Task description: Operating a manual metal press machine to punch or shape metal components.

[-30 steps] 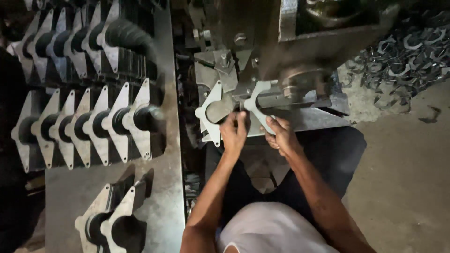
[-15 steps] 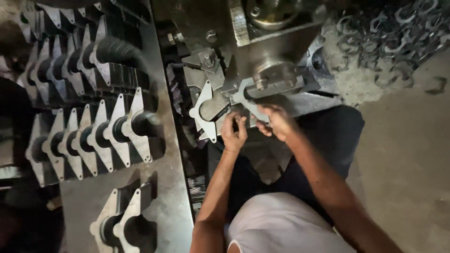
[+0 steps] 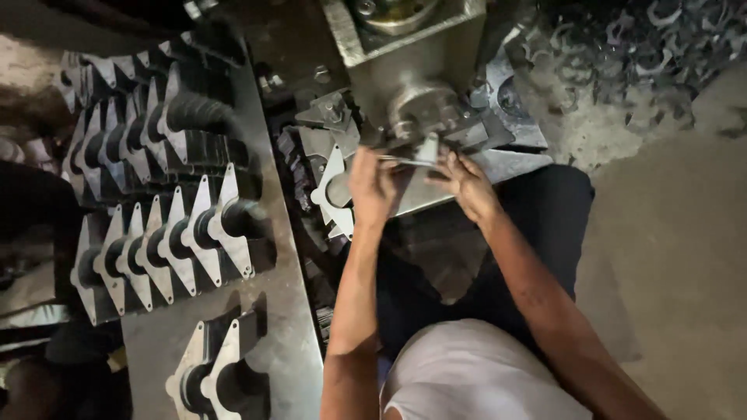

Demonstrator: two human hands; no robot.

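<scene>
A flat, pale metal stamped plate point(image 3: 410, 159) lies just above the middle of the frame, held edge-on at the mouth of the press machine point(image 3: 405, 78), right under its round steel ram point(image 3: 416, 109). The left hand point(image 3: 372, 187) has its fingers curled around the plate's left end, and the right hand point(image 3: 465, 184) pinches the right end between thumb and fingertips; both hands are closed on the plate, not spread. Both forearms run up from the bottom of the frame, over the person's dark trousers and light shirt.

Just left of the left hand, a short stack of similar plates point(image 3: 334, 194) with pointed ends and a round cut-out leans against the machine's base. A grey steel bed plate point(image 3: 498, 163) shows beneath and to the right of the right hand.

The left half of the frame is taken by a long steel table point(image 3: 288, 342) bearing rows of upright stamped plates point(image 3: 163, 241), each with a half-round notch, packed close side by side; another row point(image 3: 148, 132) stands above it toward the upper left, and a few more point(image 3: 214, 373) sit at the lower left.

In the upper right corner a heap of small curved metal offcuts point(image 3: 622, 39) lies on the dusty concrete floor point(image 3: 685, 233).
</scene>
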